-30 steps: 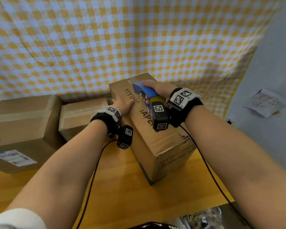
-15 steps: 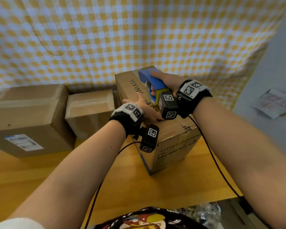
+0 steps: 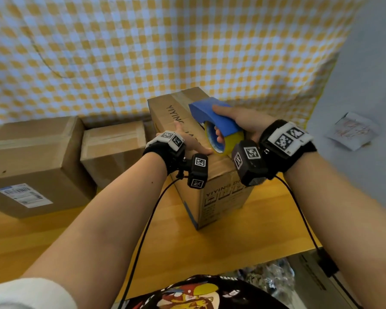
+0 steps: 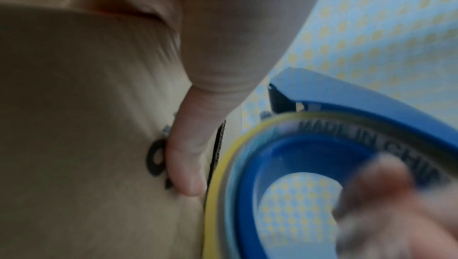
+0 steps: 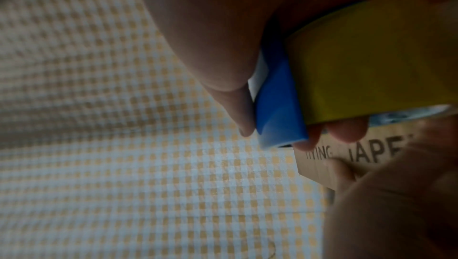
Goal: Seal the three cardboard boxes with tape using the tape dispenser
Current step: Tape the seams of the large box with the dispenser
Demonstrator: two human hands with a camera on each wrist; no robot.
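Head view, centre frame: right hand [image 3: 239,123] curls round the blue tape dispenser [image 3: 216,121] over the printed box [image 3: 212,181]; left hand [image 3: 187,141] lies flat on it. Left wrist view: thumb [image 4: 190,155] presses cardboard. Right wrist view: fingers [image 5: 215,57] clamp the dispenser [image 5: 280,106]

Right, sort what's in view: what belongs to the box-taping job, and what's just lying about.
Job:
- printed box under the left hand
- tape dispenser with yellow tape roll, in the right hand
- labelled box
- small box

Lying about:
- crumpled paper
- checked cloth
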